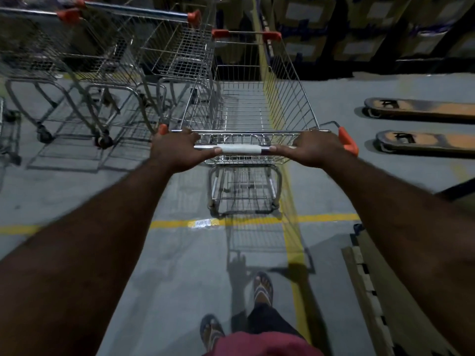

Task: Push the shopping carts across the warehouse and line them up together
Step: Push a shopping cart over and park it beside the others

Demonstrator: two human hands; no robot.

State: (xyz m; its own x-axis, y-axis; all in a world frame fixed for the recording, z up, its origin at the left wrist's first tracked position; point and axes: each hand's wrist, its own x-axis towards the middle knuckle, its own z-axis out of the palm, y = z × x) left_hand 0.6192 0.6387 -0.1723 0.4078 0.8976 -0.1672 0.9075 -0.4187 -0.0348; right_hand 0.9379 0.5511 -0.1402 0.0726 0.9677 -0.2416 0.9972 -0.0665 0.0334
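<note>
A wire shopping cart point(285, 93) with orange corner caps stands straight ahead of me on the grey floor. Its metal handle bar point(239, 149) has a white sleeve in the middle. My left hand point(177, 150) grips the bar's left end and my right hand point(316, 150) grips the right end, fingers curled over the top. Its basket is empty. Two more wire carts point(164, 55) point(51, 47) stand side by side to the left and a little further away, their handles pointing toward me.
Two pallet jack forks point(421, 110) lie on the floor at right. A wooden pallet point(365, 273) sits near my right forearm. Yellow floor lines point(329, 217) cross below the cart. Dark racking with boxes point(359, 34) fills the far side. My sandalled feet point(262, 289) are below.
</note>
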